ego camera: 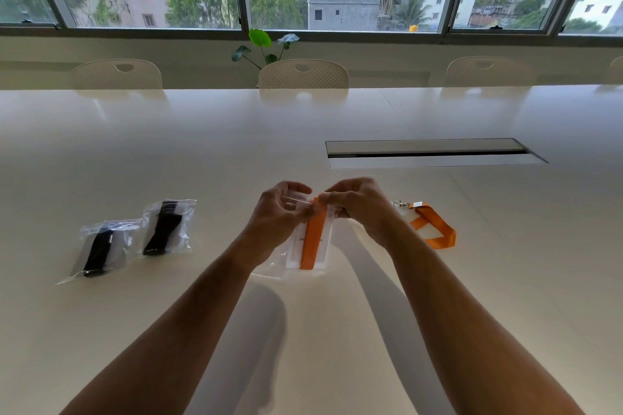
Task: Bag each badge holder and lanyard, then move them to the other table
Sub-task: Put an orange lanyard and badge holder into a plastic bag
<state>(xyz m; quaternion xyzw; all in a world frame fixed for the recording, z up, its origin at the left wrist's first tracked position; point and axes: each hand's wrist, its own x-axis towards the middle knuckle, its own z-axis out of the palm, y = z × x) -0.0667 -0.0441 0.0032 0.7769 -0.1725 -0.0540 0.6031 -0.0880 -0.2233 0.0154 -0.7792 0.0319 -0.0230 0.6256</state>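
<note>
Lying at your far left on the table (371, 118) are two sealed clear bags, each with a black lanyard inside: the nearer bag (101, 248) sits just beside the farther bag (167, 227), their edges close or touching; you cannot tell which from this angle.

At centre, your left hand (274, 212) pinches the left side of the mouth of a third bag (305, 242), fingers curled narrow around the plastic. That bag holds a white badge holder (293, 246) with an orange lanyard (313, 239) folded flat over it, and its lower edge rests on the table.

Your right hand (357, 207) grips the same bag's mouth from the other side, fingertips closed tight on the top edge where the orange strap reaches it. Both thumbs meet near the middle of the opening.

Just right of your right wrist, a loose lanyard (435, 229), also orange, lies on the table with its metal clip (400, 204) pointing towards your hand. A clear holder seems to lie under it, though it is hard to make out.

Farther back, right of centre, a cable hatch (435, 153) is set into the tabletop.
</note>
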